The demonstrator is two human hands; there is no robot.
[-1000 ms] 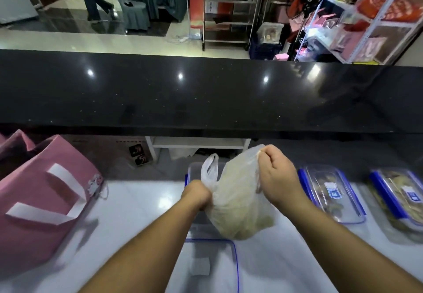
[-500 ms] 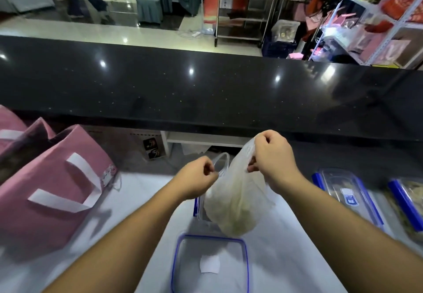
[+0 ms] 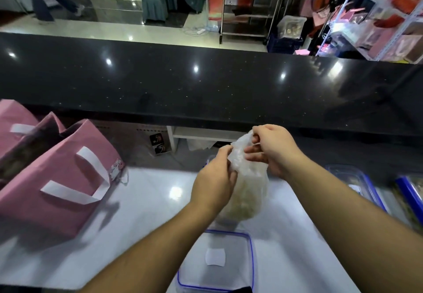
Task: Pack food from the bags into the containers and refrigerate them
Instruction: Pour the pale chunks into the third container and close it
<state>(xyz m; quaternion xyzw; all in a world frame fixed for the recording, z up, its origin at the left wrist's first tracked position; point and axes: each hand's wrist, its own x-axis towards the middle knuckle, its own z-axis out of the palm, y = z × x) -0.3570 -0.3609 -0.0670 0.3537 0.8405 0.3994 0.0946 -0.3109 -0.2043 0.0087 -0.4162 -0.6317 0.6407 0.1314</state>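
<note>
Plastic food bag (image 3: 248, 187) hangs between my two hands above the white counter (image 3: 146, 212), pale food bunched in its lower half. My left hand (image 3: 215, 180) has its fingers curled onto the bag's left side near the top, and my right hand (image 3: 272, 149) pinches the crumpled neck from the right. Directly below the bag, nearer me, sits a clear lid (image 3: 216, 260) with a blue rim and a white label. A pink tote bag (image 3: 61, 182) with white handles stands to the left. Two blue-clipped containers (image 3: 357, 182) lie at the right, their contents blurred.
</note>
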